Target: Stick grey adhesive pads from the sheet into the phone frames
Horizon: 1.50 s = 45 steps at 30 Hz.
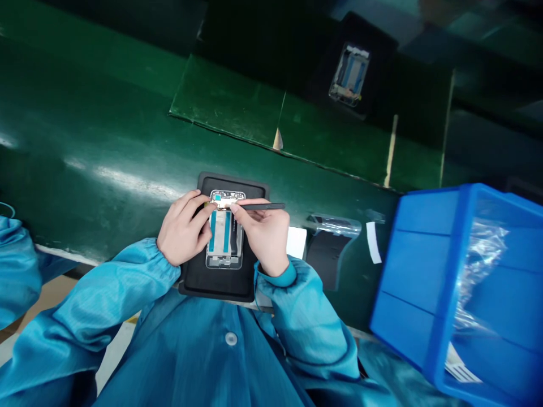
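Black tweezers [269,207] pinched firmly in right hand [265,237] – tip at top end of clear-edged metal phone frame [224,251], long axis pointing away from the person, mid-frame on black rubber mat [224,285] – left hand [184,229] gripping its upper-left edge.

The mat [220,286] lies on the table [85,141], with a phone frame [224,252] on it. The left hand [184,229] rests on the frame's left side; the right hand [265,234] is on its right side, holding a spudger [263,207] across the top. Right of the mat are a card [296,242], then a pad [326,257], then a bin [418,282] with a bag [479,265] in it.
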### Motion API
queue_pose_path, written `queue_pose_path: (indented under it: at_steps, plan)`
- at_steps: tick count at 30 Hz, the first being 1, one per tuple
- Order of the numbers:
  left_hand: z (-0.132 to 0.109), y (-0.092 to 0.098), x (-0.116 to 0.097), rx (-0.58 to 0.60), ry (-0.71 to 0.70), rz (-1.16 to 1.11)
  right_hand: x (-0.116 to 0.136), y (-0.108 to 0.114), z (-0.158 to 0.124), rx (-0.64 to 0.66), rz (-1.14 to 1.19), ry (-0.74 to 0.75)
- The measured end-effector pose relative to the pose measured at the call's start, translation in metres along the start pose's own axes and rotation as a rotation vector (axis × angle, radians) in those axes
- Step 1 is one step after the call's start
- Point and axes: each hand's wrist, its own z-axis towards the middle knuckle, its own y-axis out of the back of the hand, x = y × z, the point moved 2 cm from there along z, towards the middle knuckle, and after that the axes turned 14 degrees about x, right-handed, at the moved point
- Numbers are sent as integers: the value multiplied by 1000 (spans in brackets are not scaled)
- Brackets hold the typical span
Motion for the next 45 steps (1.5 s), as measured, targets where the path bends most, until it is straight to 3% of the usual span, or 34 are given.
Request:
queue_pose_path:
  at_steps: [14, 21, 29, 31, 35, 37, 41, 43, 45]
  plan:
    - [0, 1, -2, 6, -32, 58, 5, -1, -1, 3, -9, -9]
    - [-4, 2, -7, 54, -66, 249, 4, -1, -1, 5, -8, 3]
    - [-2, 10, -17, 168, -83, 363, 13, 22, -28, -195, 109, 37]
    - [-4, 13, -11, 139, -4, 332, 10, 32, -44, -245, 120, 39]
    - [-13, 15, 4, 82, 384, 193, -13, 51, -76, -302, 127, -4]
    - [-14, 12, 4, 181, 491, 141, -28, 57, -89, -293, 146, -28]
    - [-8, 14, 7, 360, 576, 182, -55, 64, -103, -243, 206, -73]
    - [-8, 26, 25, 392, 638, 265, -62, 65, -105, -229, 239, -75]
    - [-11, 46, 57, 386, 721, 354, -64, 66, -105, -214, 268, -47]
